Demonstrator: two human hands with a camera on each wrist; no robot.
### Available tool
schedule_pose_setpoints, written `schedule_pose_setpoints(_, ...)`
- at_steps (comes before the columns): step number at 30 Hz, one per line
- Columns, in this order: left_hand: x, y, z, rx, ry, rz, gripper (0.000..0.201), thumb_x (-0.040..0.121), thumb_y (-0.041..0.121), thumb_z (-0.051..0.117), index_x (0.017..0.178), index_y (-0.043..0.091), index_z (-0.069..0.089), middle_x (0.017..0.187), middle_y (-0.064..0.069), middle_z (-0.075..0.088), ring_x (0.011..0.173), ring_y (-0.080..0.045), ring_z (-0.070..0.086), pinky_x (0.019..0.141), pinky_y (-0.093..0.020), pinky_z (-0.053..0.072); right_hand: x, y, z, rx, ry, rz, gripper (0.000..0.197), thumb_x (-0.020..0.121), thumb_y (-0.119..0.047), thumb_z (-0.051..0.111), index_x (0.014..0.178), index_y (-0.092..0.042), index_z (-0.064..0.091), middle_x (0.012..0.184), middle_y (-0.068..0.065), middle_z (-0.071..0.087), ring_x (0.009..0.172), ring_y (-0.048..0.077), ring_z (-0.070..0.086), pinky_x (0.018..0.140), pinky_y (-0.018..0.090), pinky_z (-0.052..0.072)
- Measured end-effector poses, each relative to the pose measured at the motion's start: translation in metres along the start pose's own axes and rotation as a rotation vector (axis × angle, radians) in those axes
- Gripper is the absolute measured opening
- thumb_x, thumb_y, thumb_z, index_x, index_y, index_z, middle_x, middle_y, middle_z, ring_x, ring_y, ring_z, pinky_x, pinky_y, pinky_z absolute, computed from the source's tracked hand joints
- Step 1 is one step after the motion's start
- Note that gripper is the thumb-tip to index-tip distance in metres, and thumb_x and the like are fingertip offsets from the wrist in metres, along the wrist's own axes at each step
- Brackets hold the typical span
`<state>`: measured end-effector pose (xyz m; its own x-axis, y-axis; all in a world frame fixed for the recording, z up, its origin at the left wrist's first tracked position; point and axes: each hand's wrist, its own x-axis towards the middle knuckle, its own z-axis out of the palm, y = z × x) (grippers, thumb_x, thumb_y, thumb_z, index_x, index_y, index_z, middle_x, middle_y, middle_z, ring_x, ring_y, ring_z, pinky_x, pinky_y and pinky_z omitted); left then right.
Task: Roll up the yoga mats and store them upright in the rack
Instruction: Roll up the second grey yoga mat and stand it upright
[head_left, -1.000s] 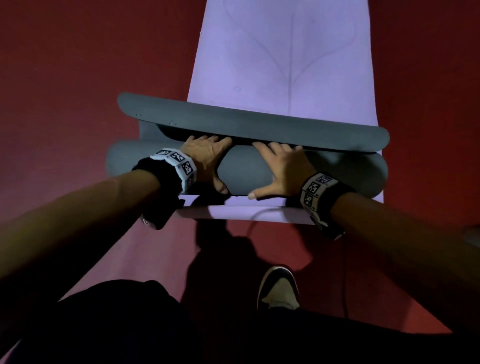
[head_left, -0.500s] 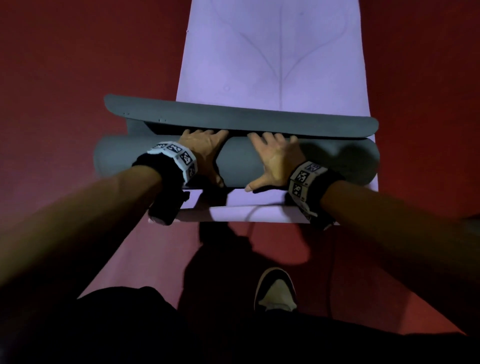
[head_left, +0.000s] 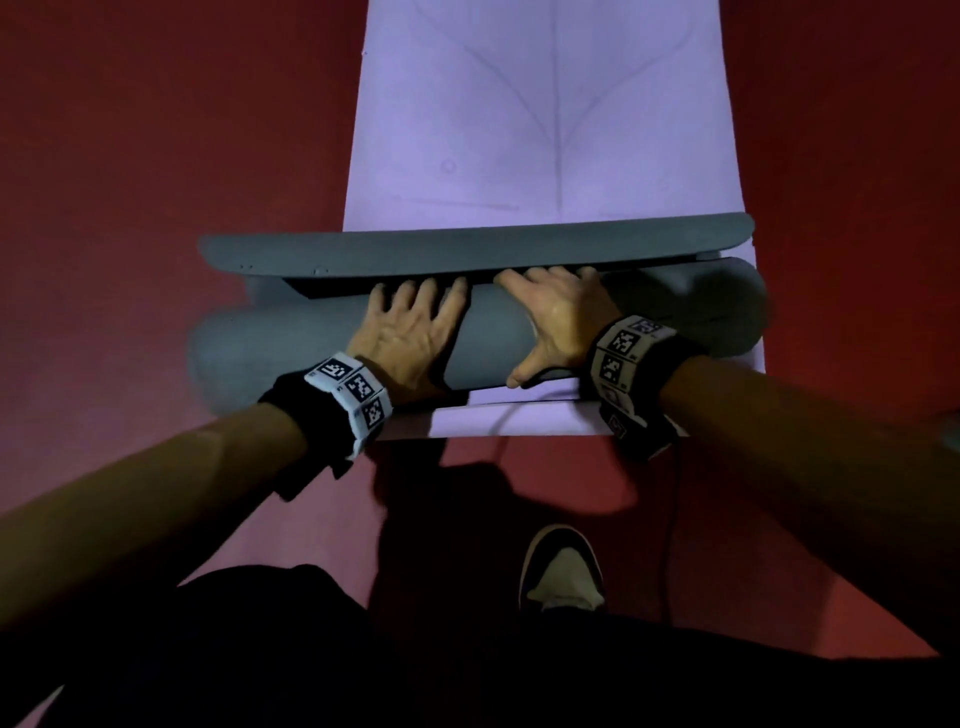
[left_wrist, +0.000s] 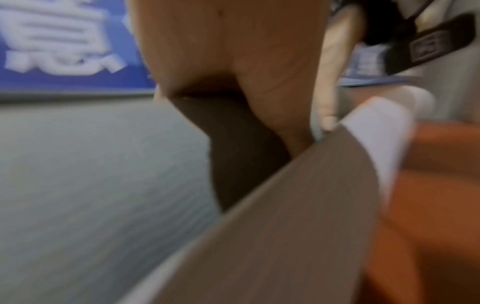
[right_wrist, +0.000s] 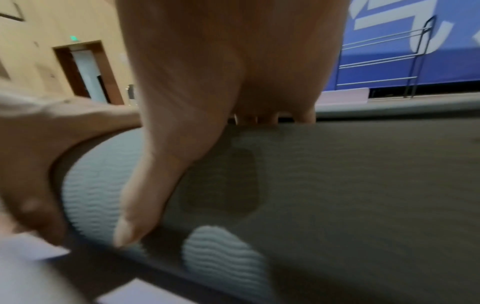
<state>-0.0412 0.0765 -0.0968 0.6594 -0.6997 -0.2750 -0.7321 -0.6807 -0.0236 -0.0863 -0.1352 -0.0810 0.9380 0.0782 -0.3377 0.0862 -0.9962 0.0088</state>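
Red floor (head_left: 156, 156) is being covered down the middle by a lavender yoga mat (head_left: 545, 104), laid flat and running away from the person. Across the near end of that mat, a grey yoga mat (head_left: 675, 322) is being rolled, its roll lying crosswise and its loose flap (head_left: 467, 249) lying just beyond the roll. A metal rack (right_wrist: 384, 59) is being shown by the right wrist view, well apart, against a blue wall (right_wrist: 441, 67). The left hand (head_left: 410, 332) is being pressed flat on top of the roll, fingers straight and spread toward the flap. Just beside it, the right hand (head_left: 561, 317) is being pressed on the roll likewise, fingers extended, thumb stretched down the near side. A shoe (head_left: 561, 571) is being seen on the floor below the hands.
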Motion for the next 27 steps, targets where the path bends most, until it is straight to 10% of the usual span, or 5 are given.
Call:
schedule_pose_setpoints(8,0.03,-0.03,-0.024,-0.27,-0.114,0.005,0.126,0.038,0.068,0.084,0.144,0.028,0.028,0.133,-0.008,0.053,0.121,-0.033,0.054,0.102,-0.05,0.038,-0.001,0.005,-0.001,-0.031,0.058,-0.025,0.129,0.049,-0.08,0.076,0.154,-0.022,0.03,0.13,0.006,0.054,0.115,0.029,0.053,0.093,0.045,0.038)
schedule_pose_setpoints(17,0.013,-0.02,0.0,-0.005,0.046,0.021,0.137,0.048,0.079,0.075,0.154,0.02,0.011,0.136,-0.009,0.041,0.122,-0.031,0.046,0.102,-0.051,0.038,-0.001,0.005,-0.004,0.032,0.06,-0.023,0.109,0.068,-0.077,0.069,0.153,-0.019,0.034,0.135,0.008,0.052,0.121,0.031,0.051,0.099,0.046,0.04)
schedule_pose_setpoints(22,0.017,-0.026,-0.007,-0.064,0.011,0.015,0.136,0.045,0.079,0.076,0.152,0.023,0.013,0.136,-0.008,0.043,0.121,-0.032,0.047,0.099,-0.051,0.038,0.003,-0.005,-0.013,0.193,0.374,-0.039,0.059,0.088,-0.052,0.056,0.128,-0.011,0.044,0.099,0.011,0.063,0.091,0.036,0.062,0.075,0.047,0.054)
schedule_pose_setpoints(27,0.018,-0.027,-0.007,-0.077,-0.001,0.025,0.139,0.045,0.079,0.076,0.153,0.023,0.01,0.136,-0.007,0.041,0.123,-0.031,0.044,0.103,-0.052,0.037,0.011,-0.008,-0.028,-0.063,0.369,0.05,0.073,0.069,-0.043,0.073,0.13,-0.007,0.056,0.072,0.008,0.06,0.062,0.033,0.061,0.05,0.035,0.046)
